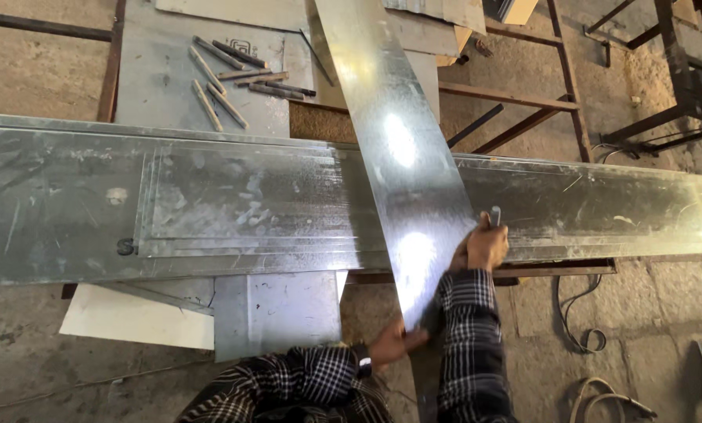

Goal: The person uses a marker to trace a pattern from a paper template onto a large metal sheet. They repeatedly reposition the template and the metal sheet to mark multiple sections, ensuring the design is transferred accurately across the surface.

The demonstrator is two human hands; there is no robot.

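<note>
Nearest the camera, the left hand (394, 342) pinches the near end of a shiny galvanised strip (402, 157), fingers clamped on its edge, seemingly to keep it from sliding. Just beyond, against the strip's right edge, the right hand (486, 247) is closed around a small marking tool (495, 215), using that edge as a guide. Under the strip lies a long sheet-metal panel (210, 204) across the counter (555, 270). Beyond the strip's left edge, metal rods (233, 78) lie scattered.

A narrow metal strip (402, 157) lay slanted across a long metal sheet (210, 207) on the bench (551, 270). The right hand (486, 247) rested at the strip's right edge, the left hand (394, 342) at its near end. Behind, rods (233, 78) lay on another sheet (155, 86).
</note>
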